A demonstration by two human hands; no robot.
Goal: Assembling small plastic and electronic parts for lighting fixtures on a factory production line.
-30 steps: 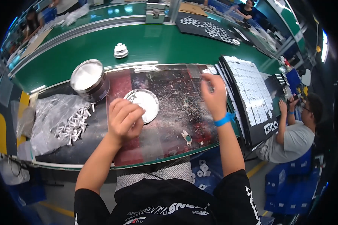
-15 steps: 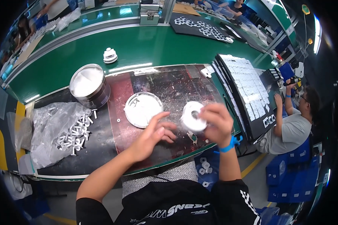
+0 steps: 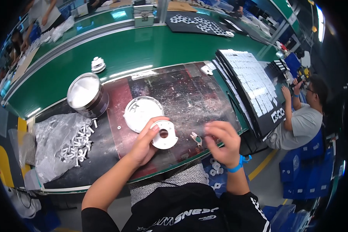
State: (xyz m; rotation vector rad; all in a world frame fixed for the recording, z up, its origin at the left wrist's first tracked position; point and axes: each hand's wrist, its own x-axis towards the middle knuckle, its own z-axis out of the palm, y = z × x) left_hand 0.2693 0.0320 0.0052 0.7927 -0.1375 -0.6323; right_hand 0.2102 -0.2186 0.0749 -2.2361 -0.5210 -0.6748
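My left hand (image 3: 142,147) is closed on a white plastic ring-shaped disc (image 3: 171,136) with a round hole in its middle, thumb and fingers on its left edge. To the right of it, my right hand (image 3: 225,145) is raised with its fingers bent and apart, and I see nothing in it. Close to its fingertips lies a small white part with a green centre (image 3: 197,139) on the dark worn mat (image 3: 181,100). Just beyond my left hand rests a round white lid (image 3: 137,112) with white residue on it.
At the left, a tin of white paste (image 3: 85,92) stands behind a plastic bag (image 3: 52,143) and a heap of white pin-like parts (image 3: 77,147). A white fitting (image 3: 98,65) sits farther back. Stacked trays (image 3: 247,81) stand at the right; a co-worker (image 3: 305,120) sits beyond them.
The white disc has passed from my right hand to my left. My right hand has drawn away from it, and the view has shifted slightly.
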